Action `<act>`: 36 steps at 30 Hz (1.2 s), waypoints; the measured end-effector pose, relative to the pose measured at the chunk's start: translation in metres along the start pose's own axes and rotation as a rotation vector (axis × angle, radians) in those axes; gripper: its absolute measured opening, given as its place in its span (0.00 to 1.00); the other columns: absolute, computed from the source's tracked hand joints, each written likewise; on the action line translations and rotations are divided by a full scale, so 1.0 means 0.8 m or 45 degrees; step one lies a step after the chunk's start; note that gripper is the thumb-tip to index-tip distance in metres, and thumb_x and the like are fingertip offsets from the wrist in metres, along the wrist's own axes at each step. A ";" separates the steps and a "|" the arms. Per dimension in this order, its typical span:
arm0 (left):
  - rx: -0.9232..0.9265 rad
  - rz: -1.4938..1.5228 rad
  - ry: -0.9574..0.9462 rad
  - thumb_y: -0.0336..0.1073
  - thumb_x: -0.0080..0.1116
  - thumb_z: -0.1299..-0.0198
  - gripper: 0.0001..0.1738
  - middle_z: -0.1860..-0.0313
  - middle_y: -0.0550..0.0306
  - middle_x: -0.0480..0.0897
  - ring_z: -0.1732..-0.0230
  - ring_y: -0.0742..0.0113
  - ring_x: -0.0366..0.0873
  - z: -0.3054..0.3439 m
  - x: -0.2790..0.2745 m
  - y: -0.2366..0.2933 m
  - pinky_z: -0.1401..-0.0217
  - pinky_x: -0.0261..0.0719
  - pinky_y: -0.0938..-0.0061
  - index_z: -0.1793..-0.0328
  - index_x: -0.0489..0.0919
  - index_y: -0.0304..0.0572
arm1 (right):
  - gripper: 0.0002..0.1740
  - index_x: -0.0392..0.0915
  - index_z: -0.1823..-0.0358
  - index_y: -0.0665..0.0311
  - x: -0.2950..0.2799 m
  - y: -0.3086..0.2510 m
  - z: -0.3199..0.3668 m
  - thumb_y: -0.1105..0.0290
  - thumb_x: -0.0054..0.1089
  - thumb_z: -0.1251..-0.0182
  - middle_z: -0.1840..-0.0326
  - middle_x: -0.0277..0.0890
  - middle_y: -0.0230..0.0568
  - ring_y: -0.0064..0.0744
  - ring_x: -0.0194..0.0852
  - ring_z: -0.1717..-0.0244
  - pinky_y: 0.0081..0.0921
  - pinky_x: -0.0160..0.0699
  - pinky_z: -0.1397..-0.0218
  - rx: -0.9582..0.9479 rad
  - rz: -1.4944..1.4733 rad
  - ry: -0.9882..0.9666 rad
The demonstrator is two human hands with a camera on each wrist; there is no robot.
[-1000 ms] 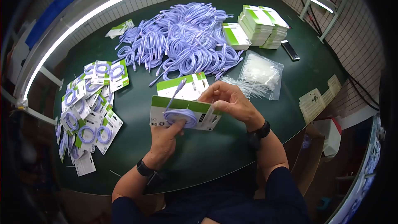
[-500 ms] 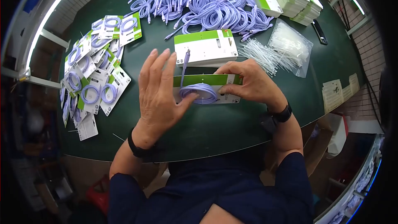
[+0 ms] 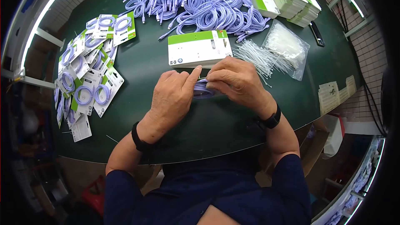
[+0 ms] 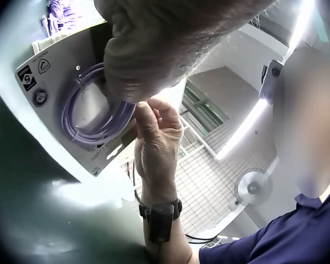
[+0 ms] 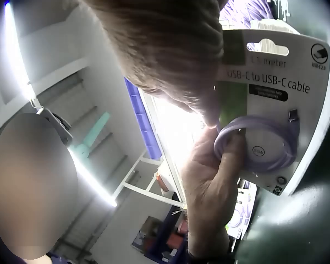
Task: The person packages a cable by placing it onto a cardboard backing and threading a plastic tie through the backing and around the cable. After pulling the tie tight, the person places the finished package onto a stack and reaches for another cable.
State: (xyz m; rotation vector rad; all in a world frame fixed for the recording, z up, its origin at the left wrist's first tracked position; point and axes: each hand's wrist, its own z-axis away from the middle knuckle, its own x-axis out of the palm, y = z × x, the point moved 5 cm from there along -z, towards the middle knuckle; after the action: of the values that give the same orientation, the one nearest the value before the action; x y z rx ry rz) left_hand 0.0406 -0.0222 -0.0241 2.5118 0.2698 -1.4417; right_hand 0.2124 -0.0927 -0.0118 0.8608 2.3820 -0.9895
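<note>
The coiled cable (image 5: 291,151) is lilac, on a card (image 5: 316,104) of white with a green band and black lettering. Lilac also colours the far heap of cables (image 3: 216,8). The left pile of packs (image 3: 92,75) mixes white, green and lilac. The counter (image 3: 233,141) is dark green, the cable ties (image 3: 254,56) translucent white, the phone (image 3: 317,34) black, the sleeves (image 3: 121,191) navy; pale tiles (image 3: 356,52) at right show a dark grid.

The dark green counter (image 3: 221,141) bears a heap of purple cables (image 3: 214,6) at its far side, tall card stacks (image 3: 290,0) right of that, and piled carded cables (image 3: 92,81) at left. A low card stack (image 3: 198,50), loose white ties (image 3: 252,56), a clear bag (image 3: 287,46) and a dark phone (image 3: 317,34) lie between.
</note>
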 end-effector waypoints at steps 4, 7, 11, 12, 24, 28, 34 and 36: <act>-0.166 0.226 0.040 0.23 0.69 0.46 0.29 0.62 0.55 0.83 0.62 0.55 0.84 0.006 0.000 -0.008 0.52 0.84 0.62 0.35 0.82 0.37 | 0.15 0.87 0.59 0.60 0.007 0.004 0.002 0.75 0.83 0.47 0.60 0.85 0.35 0.37 0.84 0.62 0.33 0.84 0.61 0.010 0.157 -0.043; -0.063 0.323 0.230 0.22 0.70 0.49 0.26 0.59 0.54 0.85 0.60 0.53 0.85 0.013 0.008 -0.018 0.55 0.86 0.63 0.40 0.84 0.36 | 0.15 0.87 0.59 0.60 0.009 0.008 0.003 0.76 0.83 0.48 0.61 0.84 0.35 0.37 0.83 0.61 0.33 0.84 0.61 0.013 0.144 -0.027; 0.054 0.355 0.383 0.20 0.72 0.52 0.22 0.57 0.52 0.87 0.58 0.52 0.88 0.024 0.007 -0.021 0.55 0.88 0.62 0.47 0.86 0.35 | 0.16 0.87 0.59 0.61 0.013 0.009 0.005 0.76 0.83 0.49 0.61 0.83 0.34 0.36 0.83 0.61 0.32 0.83 0.61 0.001 0.098 -0.004; 0.093 0.346 0.413 0.20 0.72 0.53 0.20 0.56 0.51 0.88 0.57 0.52 0.88 0.025 0.005 -0.020 0.55 0.88 0.62 0.50 0.86 0.35 | 0.16 0.87 0.60 0.61 0.014 0.008 0.005 0.76 0.83 0.49 0.61 0.83 0.34 0.36 0.83 0.61 0.32 0.83 0.62 -0.007 0.083 0.008; 0.053 0.306 0.337 0.18 0.74 0.57 0.18 0.59 0.49 0.87 0.61 0.52 0.88 0.023 0.003 -0.016 0.59 0.89 0.64 0.56 0.85 0.35 | 0.15 0.89 0.60 0.61 0.018 0.008 0.007 0.77 0.84 0.50 0.61 0.83 0.36 0.36 0.82 0.61 0.30 0.82 0.62 0.041 0.054 0.011; 0.076 0.282 0.356 0.18 0.74 0.57 0.18 0.59 0.49 0.87 0.62 0.53 0.88 0.025 0.003 -0.019 0.60 0.88 0.64 0.57 0.85 0.35 | 0.15 0.89 0.60 0.61 0.022 0.006 0.008 0.76 0.84 0.50 0.61 0.83 0.37 0.36 0.82 0.61 0.31 0.82 0.62 0.016 0.051 0.057; 0.120 0.217 0.401 0.22 0.68 0.51 0.12 0.60 0.53 0.85 0.67 0.56 0.85 0.024 -0.002 -0.019 0.64 0.84 0.66 0.58 0.84 0.38 | 0.15 0.90 0.60 0.61 0.026 0.005 0.008 0.75 0.84 0.49 0.60 0.84 0.36 0.35 0.82 0.61 0.31 0.82 0.62 0.014 0.045 0.053; 0.098 0.218 0.398 0.22 0.67 0.50 0.11 0.61 0.53 0.85 0.67 0.56 0.85 0.019 -0.001 -0.015 0.64 0.84 0.66 0.59 0.84 0.37 | 0.14 0.89 0.60 0.61 0.020 0.007 0.008 0.75 0.84 0.48 0.60 0.84 0.35 0.35 0.82 0.61 0.30 0.82 0.62 0.032 0.053 0.030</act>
State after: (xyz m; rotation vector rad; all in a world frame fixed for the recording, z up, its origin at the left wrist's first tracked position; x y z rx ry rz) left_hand 0.0244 -0.0156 -0.0323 2.7414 0.0496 -1.0132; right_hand 0.2055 -0.0877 -0.0280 0.9326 2.3660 -1.0000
